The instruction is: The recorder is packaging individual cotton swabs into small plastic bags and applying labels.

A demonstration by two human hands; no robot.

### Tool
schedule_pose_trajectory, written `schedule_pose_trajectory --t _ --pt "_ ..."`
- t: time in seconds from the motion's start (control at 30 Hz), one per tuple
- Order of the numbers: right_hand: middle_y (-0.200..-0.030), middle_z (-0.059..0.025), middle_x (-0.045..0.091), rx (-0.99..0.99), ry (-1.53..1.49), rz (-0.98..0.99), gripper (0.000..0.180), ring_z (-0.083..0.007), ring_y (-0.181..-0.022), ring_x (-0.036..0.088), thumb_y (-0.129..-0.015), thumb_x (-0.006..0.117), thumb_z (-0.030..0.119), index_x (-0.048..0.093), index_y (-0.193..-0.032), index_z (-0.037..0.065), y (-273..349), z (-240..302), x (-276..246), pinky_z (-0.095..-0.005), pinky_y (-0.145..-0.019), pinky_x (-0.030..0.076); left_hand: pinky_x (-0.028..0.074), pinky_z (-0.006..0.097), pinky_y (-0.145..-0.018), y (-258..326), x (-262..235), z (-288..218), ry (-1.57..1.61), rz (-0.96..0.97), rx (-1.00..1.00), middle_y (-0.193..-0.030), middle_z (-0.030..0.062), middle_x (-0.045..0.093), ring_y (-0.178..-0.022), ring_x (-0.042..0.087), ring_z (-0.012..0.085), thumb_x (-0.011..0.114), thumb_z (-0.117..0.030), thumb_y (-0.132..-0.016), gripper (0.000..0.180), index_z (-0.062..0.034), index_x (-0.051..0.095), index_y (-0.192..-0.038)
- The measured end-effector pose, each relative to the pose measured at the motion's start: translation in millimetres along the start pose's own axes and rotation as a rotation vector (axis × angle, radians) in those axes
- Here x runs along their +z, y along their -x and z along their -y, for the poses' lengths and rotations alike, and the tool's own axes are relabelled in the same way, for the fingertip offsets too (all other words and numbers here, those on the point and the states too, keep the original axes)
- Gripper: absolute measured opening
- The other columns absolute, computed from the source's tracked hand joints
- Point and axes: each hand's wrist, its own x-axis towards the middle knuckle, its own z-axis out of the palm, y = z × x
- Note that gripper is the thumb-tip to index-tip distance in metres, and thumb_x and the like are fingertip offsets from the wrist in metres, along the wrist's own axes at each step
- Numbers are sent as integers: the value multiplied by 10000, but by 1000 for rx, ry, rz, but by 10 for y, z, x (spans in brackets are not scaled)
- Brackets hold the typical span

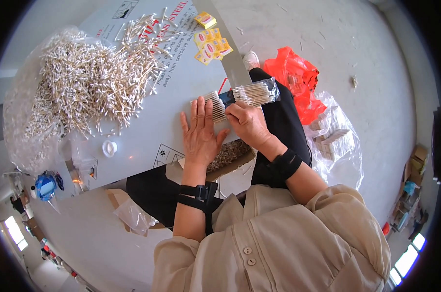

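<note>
Left hand on my feed: palm down, fingers slightly apart, tips on the swab row, thumb out to the right. Right hand: fingers curled together at the row's near right corner; I can't tell if they're clamped on anything. Key relation: row lies ahead of and left of the right fingers, its long axis running roughly away from the body; left is nearer, already touching. Swab bundle sits just beyond the right knuckles, long axis roughly left-right, clear film at its right end. Farther out, I've got yellow packets ahead on the counter, loose swab pile well left.
</note>
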Motion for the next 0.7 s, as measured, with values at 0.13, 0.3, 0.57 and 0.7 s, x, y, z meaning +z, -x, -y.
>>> schedule_pose_trajectory --t 0.13,0.3,0.57,0.7 --pt "-807 -114 616 -18 29 6 53 -360 -738 633 -842 616 122 630 -831 72 9 -10 2 -443 -631 512 116 553 -1175 -9 -1 -15 -28 19 -14 -1589 129 213 -1473 189 293 661 -458 -831 881 -79 245 -1509" --pt "-800 -112 612 -54 78 65 49 -361 -731 633 -834 623 119 630 -829 71 23 -29 4 -444 -624 513 112 549 -1177 -13 -6 -18 -19 14 -17 -1590 125 211 -1475 185 287 660 -450 -834 878 -81 241 -1511" --pt "-779 -109 601 -52 54 -54 53 -350 -693 630 -825 622 98 652 -863 78 3 -15 38 -435 -600 515 115 547 -1177 -18 -7 -19 -19 26 -25 -1587 123 216 -1474 188 283 664 -441 -833 883 -82 231 -1513" --pt "-774 -108 600 -48 83 -41 52 -349 -691 631 -830 619 106 650 -861 78 -4 -1 31 -434 -601 515 118 548 -1177 -19 -4 -20 -20 19 -24 -1586 122 219 -1473 190 283 663 -444 -833 883 -83 231 -1513"
